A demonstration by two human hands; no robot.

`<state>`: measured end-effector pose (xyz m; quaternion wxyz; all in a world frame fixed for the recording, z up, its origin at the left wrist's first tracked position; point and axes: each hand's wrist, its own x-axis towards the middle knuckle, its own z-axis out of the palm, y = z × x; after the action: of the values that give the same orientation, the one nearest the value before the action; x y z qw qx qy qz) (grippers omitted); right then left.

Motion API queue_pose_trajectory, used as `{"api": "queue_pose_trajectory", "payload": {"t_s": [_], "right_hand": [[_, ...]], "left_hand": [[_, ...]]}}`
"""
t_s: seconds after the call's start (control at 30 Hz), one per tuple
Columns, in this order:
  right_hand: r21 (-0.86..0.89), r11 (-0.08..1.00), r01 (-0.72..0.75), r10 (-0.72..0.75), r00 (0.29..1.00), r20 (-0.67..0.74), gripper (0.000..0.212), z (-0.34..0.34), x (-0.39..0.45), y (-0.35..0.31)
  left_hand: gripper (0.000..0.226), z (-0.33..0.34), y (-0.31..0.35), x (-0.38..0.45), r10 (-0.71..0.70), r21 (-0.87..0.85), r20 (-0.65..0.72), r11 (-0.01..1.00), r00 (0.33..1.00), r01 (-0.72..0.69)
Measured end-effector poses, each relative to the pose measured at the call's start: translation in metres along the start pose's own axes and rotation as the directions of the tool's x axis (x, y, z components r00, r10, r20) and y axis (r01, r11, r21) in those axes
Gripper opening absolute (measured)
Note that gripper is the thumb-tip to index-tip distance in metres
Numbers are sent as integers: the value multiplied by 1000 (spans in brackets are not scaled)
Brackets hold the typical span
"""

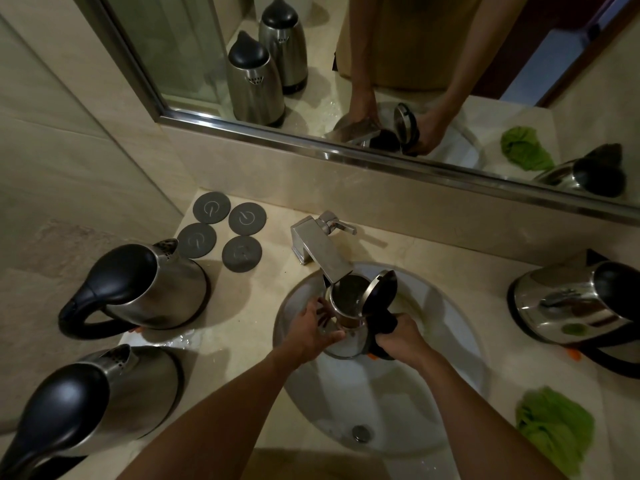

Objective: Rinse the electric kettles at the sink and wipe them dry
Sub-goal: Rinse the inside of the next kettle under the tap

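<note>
A steel electric kettle [348,315] with its black lid flipped open sits over the white sink [450,358], its mouth right under the square tap spout [322,252]. My right hand [401,341] grips its black handle. My left hand [311,332] lies against the kettle's left side, fingers spread on the steel body. Two more kettles with shut lids stand on the counter at the left, the far one [145,289] and the near one [97,400]. Another kettle [581,303] stands at the right. A green cloth [554,427] lies crumpled on the counter, near right.
Several round grey kettle bases [225,230] lie on the counter behind the left kettles. A soap pump [334,221] stands behind the tap. A mirror [346,64] runs along the back wall. Water is puddled on the counter by the left kettles. The sink drain [361,433] is near me.
</note>
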<state>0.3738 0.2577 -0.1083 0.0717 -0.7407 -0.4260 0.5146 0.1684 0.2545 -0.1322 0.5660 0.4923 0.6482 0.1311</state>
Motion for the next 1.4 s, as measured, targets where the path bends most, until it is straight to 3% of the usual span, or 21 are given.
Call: {"api": "queue_pose_trajectory", "payload": {"t_s": [0.5, 1.27, 1.4], "right_hand": [[18, 1000, 0, 0, 1000, 1, 15, -1, 3, -3], [9, 1000, -2, 3, 1000, -30, 17, 4, 4, 6], [17, 1000, 6, -5, 1000, -27, 9, 3, 5, 9]], "left_hand": [[88, 2, -2, 2, 23, -23, -6, 999, 1000, -23], [90, 2, -4, 4, 9, 25, -17, 1000, 1000, -8], [89, 3, -6, 5, 5, 28, -19, 1000, 1000, -4]]}}
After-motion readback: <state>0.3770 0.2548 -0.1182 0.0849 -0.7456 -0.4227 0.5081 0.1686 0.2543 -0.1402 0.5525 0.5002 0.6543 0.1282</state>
